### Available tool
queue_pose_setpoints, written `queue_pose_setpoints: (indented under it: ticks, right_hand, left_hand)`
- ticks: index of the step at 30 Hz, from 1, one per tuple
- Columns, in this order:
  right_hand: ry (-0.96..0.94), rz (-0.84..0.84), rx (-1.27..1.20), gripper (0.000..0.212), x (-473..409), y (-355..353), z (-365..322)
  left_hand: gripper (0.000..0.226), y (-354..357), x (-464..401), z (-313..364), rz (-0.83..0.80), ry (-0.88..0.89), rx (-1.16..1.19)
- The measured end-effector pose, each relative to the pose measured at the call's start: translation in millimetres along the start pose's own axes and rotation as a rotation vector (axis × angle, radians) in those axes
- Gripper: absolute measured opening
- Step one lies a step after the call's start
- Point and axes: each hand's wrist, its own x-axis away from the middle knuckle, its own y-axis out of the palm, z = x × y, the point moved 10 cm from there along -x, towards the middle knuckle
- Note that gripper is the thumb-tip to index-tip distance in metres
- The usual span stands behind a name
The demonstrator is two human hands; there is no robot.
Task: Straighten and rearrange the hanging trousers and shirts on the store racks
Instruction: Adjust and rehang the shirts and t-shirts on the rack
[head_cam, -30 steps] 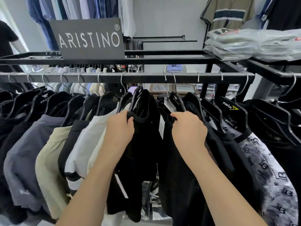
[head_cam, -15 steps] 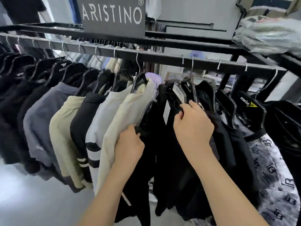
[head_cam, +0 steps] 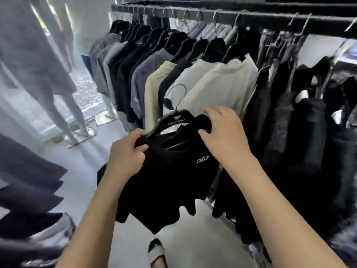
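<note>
left hand [head_cam: 125,157]: fingers curled, gripping, forearm extended | right hand [head_cam: 225,132]: fingers spread, thumb pinching, forearm extended

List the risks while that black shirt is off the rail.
The black shirt sits on its black hanger, held only at the shoulders by the left hand and right hand; it could slip off. The free metal hook points toward the cream shirt and may snag it.

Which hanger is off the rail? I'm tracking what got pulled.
The black hanger carrying the black shirt, held in both hands; its hook is free, the others hang on the rail.
</note>
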Motion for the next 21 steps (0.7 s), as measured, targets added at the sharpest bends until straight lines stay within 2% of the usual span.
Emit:
queue_pose_setpoints:
  ticks: [3, 7, 9, 14, 17, 19, 21]
  right_hand:
    - [-0.136, -0.163, -0.303, 0.054, 8, 30, -42]
    - [-0.23, -0.308, -0.559, 0.017, 24, 64, -84]
    - [-0.247, -0.373, -0.618, 0.009, 36, 83, -101]
    - [-0.278, -0.413, -0.647, 0.009, 61, 106, -125]
    - [-0.262, -0.491, -0.633, 0.005, 72, 114, -133]
    - [-0.262, -0.527, -0.615, 0.005, 81, 119, -140]
    - [-0.246, -0.53, -0.615, 0.014, 88, 123, -144]
  left_hand:
    - [0.036, -36, 29, -29, 0.045, -0.045, 0.001]
    - [0.03, -69, 64, -66, 0.116, -0.085, -0.06]
    - [0.03, -78, 78, -82, 0.15, -0.07, -0.125]
    - [0.039, -93, 106, -109, 0.222, -0.066, -0.124]
    - [0.044, -91, 115, -129, 0.181, -0.151, -0.066]
    - [0.043, -89, 116, -143, 0.173, -0.201, -0.145]
    - [0.036, -96, 120, -150, 0.286, -0.248, -0.194]
